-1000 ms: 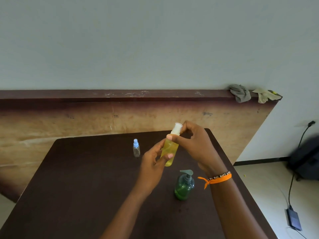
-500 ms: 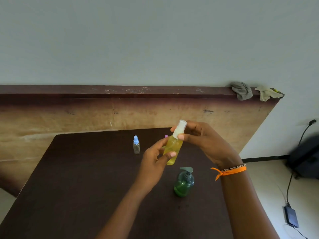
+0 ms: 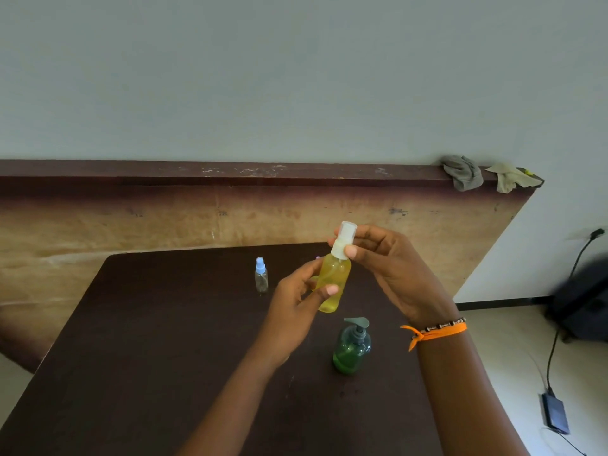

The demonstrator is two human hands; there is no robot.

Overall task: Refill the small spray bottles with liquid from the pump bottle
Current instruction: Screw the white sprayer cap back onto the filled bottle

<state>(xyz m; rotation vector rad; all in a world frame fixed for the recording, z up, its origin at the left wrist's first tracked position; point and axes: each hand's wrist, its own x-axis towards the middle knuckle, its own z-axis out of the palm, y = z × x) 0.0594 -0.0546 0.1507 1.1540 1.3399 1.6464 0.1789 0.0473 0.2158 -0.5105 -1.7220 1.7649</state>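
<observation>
I hold a yellow spray bottle [image 3: 333,278] tilted above the dark table [image 3: 148,357]. My left hand [image 3: 297,299] grips its body from the left. The fingers of my right hand [image 3: 386,268] pinch its white spray top [image 3: 343,239]. A green pump bottle [image 3: 351,348] stands on the table just below my hands, pump head in place. A small clear spray bottle with a blue cap [image 3: 261,275] stands upright further back to the left. A speck of purple shows behind my left fingers; what it belongs to is hidden.
The table's far edge meets a worn wooden board [image 3: 164,225] with a ledge holding a grey rag [image 3: 462,172] and a pale rag [image 3: 510,179]. On the floor to the right lie a dark bag [image 3: 582,301], a cable and a black device [image 3: 556,413].
The yellow bottle and both hands have stayed at about the same spot; my right fingers have shifted on the white top. The view has tilted slightly.
</observation>
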